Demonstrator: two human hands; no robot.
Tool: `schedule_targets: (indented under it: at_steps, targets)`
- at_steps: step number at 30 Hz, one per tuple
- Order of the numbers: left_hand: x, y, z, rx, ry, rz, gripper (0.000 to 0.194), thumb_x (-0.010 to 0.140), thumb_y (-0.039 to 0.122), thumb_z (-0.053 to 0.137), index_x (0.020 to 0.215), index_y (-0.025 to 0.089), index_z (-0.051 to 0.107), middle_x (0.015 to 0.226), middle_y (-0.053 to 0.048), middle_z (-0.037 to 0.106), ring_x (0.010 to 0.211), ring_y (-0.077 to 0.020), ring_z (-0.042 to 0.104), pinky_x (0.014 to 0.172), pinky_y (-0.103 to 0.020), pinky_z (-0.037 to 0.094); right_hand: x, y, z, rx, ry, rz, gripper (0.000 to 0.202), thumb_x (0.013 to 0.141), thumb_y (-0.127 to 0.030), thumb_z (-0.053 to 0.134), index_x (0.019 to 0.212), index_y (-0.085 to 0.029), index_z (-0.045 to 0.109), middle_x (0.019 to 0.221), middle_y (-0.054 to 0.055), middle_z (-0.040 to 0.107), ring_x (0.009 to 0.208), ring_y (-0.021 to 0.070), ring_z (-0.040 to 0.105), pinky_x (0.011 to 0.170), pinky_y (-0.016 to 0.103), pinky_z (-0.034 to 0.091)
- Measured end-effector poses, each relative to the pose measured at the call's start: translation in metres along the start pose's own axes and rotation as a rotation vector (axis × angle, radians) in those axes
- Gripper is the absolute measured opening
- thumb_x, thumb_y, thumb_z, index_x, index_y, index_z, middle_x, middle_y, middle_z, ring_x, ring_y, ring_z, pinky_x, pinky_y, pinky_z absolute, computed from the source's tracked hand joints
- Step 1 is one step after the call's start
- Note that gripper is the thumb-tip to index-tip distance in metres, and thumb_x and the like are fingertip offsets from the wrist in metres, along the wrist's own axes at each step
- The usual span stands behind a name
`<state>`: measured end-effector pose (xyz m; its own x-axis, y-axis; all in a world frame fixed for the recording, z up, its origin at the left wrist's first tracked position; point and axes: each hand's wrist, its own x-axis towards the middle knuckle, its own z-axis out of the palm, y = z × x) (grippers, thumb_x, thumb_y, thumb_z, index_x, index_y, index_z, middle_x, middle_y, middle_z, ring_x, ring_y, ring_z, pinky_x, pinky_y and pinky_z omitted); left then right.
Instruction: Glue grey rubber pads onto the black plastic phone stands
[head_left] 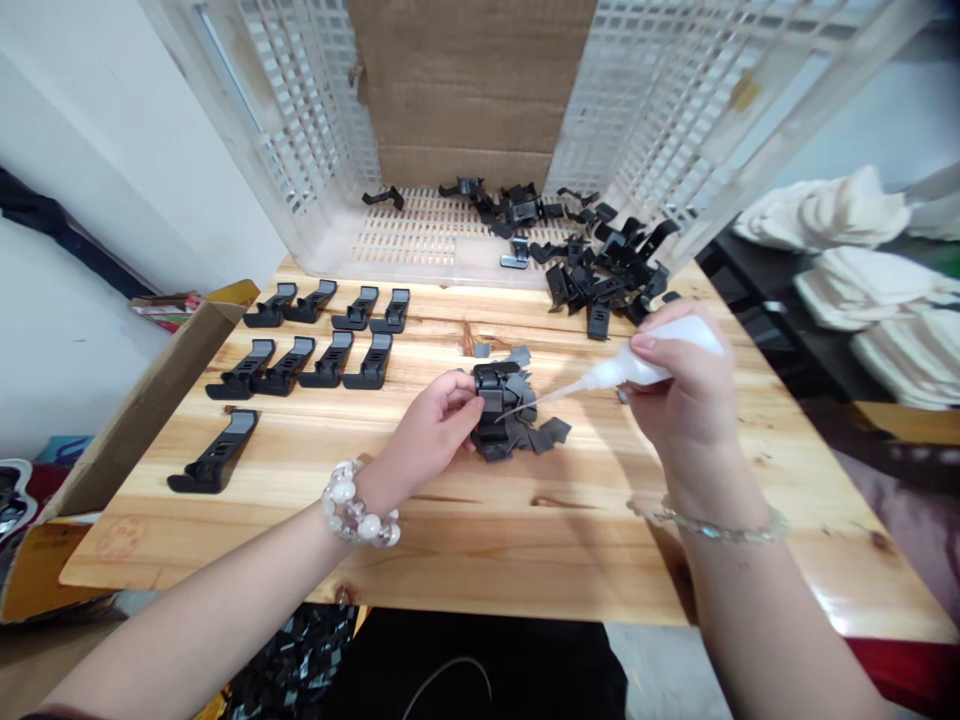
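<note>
Okay, left hand (435, 428) pinches black clip (491, 402) by grey squares (556, 430) on worktop (465, 560), right hand (686, 390) closed round white bottle (622, 368), nozzle (571, 388) at clip; oversqueezing could probably dribble onto squares.

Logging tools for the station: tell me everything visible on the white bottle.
The white bottle looks like smooth, slightly translucent plastic, narrowing at the neck into a long, thin, pale nozzle. It is tipped well over, nozzle angled down to the left, above the wooden table. The right hand grips its body, partly covering it. The tip reaches the black part in the left hand; contact is unclear. No label shows; contents can't be told.
</note>
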<state>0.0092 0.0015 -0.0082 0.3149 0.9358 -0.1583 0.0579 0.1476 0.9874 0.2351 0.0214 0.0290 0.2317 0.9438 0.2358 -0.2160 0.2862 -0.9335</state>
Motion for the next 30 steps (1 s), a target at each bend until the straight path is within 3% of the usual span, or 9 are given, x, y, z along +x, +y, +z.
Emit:
schedule_targets:
  at_steps: [5, 10, 30]
  targets:
    - [0.0007, 0.0006, 0.0013, -0.049, -0.003, -0.018, 0.011, 0.085, 0.027, 0.056, 0.085, 0.019, 0.048, 0.066, 0.004, 0.054, 0.061, -0.0116, 0.056, 0.05, -0.023, 0.055, -0.0009, 0.0008, 0.0007, -0.031, -0.022, -0.026, 0.018, 0.061, -0.014, 0.073, 0.066, -0.022, 0.057, 0.054, -0.005, 0.044, 0.04, 0.0073, 0.037, 0.033, 0.021, 0.024]
    - [0.0012, -0.0001, 0.0013, -0.067, -0.003, -0.034, 0.014, 0.085, 0.03, 0.058, 0.085, 0.02, 0.048, 0.07, 0.003, 0.059, 0.058, -0.0122, 0.06, 0.054, -0.026, 0.057, -0.004, -0.0016, 0.002, -0.064, -0.034, -0.007, 0.017, 0.064, -0.013, 0.072, 0.069, -0.023, 0.059, 0.056, -0.004, 0.045, 0.044, 0.0079, 0.038, 0.036, 0.022, 0.027]
    - [0.0015, -0.0005, -0.0001, -0.051, 0.014, -0.026, 0.012, 0.085, 0.028, 0.058, 0.085, 0.019, 0.049, 0.068, 0.003, 0.057, 0.059, -0.0116, 0.059, 0.055, -0.025, 0.056, -0.0046, -0.0006, -0.0037, -0.141, -0.079, -0.045, 0.02, 0.063, -0.022, 0.077, 0.071, -0.026, 0.059, 0.06, -0.002, 0.046, 0.048, 0.012, 0.039, 0.041, 0.028, 0.026]
